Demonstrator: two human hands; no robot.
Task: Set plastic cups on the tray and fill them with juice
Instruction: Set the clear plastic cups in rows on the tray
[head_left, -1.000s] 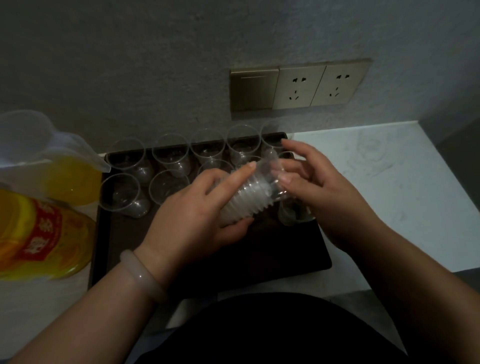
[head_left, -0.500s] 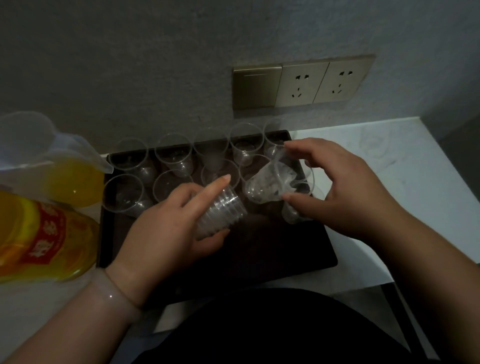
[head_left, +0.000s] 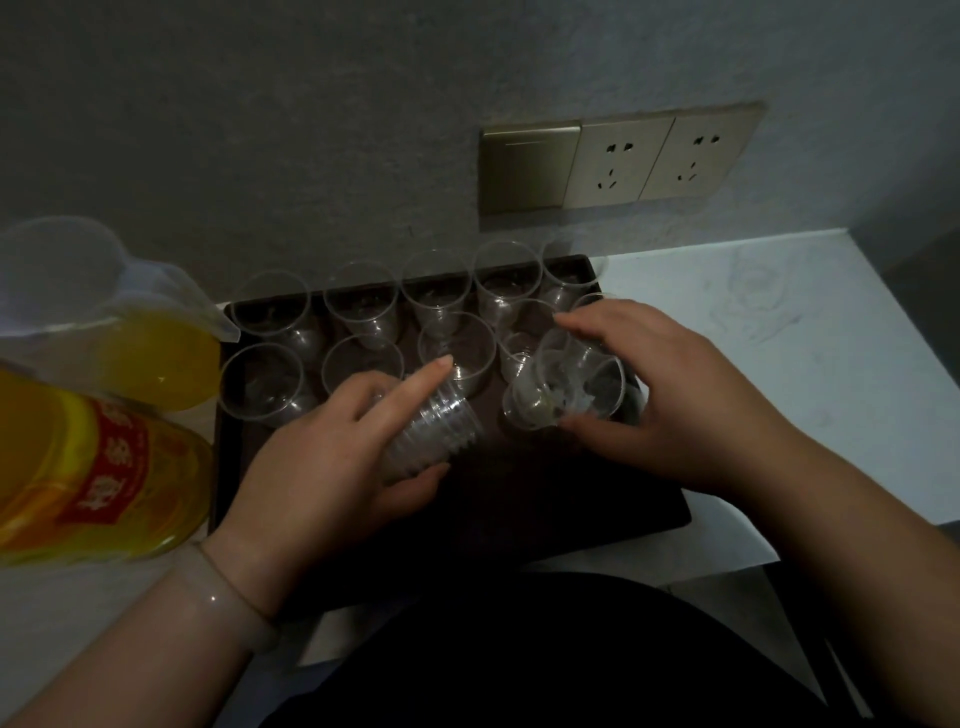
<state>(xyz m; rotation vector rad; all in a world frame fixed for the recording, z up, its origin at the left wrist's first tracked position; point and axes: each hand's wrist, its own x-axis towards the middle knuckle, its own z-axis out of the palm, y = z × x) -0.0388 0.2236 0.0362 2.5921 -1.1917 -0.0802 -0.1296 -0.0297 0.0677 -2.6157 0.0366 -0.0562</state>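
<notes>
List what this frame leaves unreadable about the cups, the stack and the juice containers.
Head view only:
- Stack of cups: count unreadable; nested walls blur together and the left hand wraps it.
- Second-row cups on the tray: some hidden behind the right hand and its single cup.
- Juice bottle: cut off by the left edge, cap unseen.
- Pitcher: partly cropped.

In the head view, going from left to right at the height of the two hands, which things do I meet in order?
Juice bottle → left hand holding the stack of cups → single cup held by the right hand → white counter.
</notes>
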